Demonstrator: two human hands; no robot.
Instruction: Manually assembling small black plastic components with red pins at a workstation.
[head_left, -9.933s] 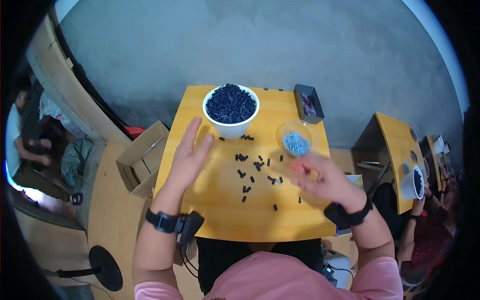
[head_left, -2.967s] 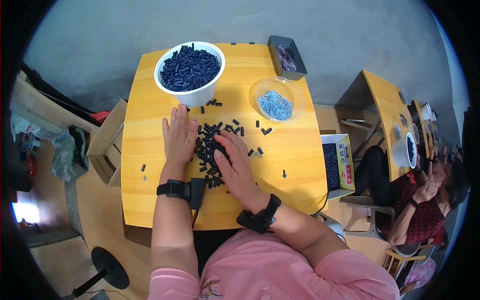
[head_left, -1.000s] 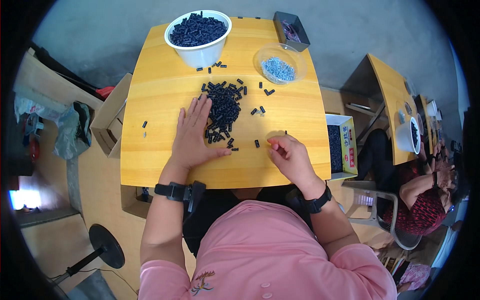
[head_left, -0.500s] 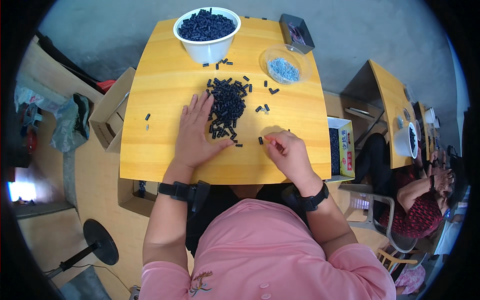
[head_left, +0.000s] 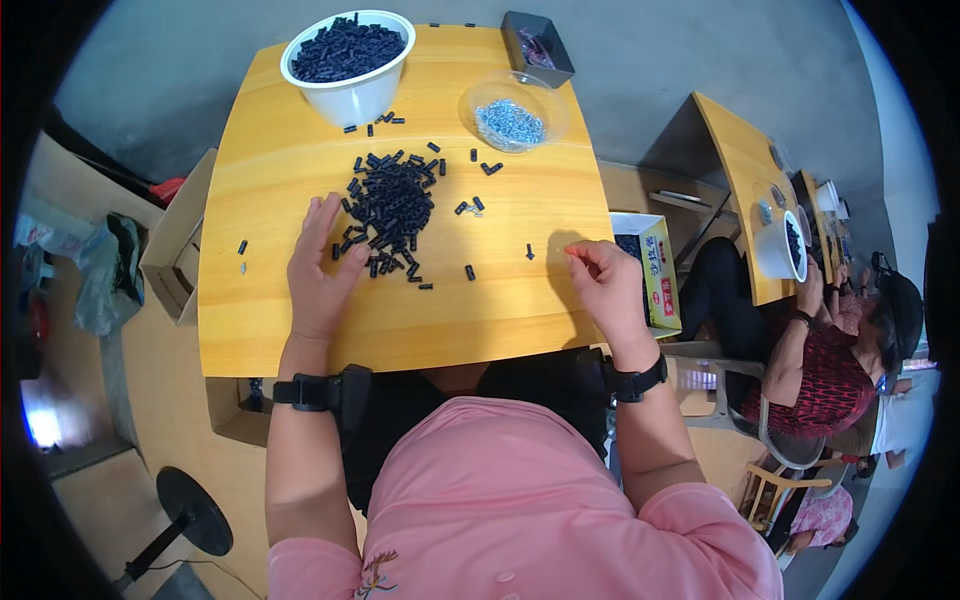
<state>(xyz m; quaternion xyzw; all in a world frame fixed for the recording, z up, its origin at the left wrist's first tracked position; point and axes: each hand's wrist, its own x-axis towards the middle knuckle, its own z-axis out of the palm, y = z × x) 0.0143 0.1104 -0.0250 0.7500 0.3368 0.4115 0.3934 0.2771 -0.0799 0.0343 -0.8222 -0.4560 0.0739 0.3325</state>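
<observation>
A heap of small black cylindrical plastic pieces (head_left: 390,205) lies on the yellow wooden table (head_left: 300,335). At its left side is my left hand (head_left: 325,265), open, with thumb and fingers apart and nothing in its grasp. My right hand (head_left: 608,285) is over the table's right part, thumb and forefinger pinched together; whatever may be between them is too small to make out. Just left of those fingertips a single black piece (head_left: 530,252) appears upright, with a thin end. Another loose black piece (head_left: 469,272) lies between the heap and my right hand.
At the back stand a white tub (head_left: 355,95) full of black pieces, a clear bowl (head_left: 548,128) of small silvery screws, and a dark box (head_left: 540,70). An open carton (head_left: 660,290) sits beside the table's right edge. To the right, a person (head_left: 820,370) sits at another table.
The view has shifted, so the table appears farther left. My right hand has moved right, away from the heap, uncovering the upright black piece. My left hand has drawn slightly off the heap.
</observation>
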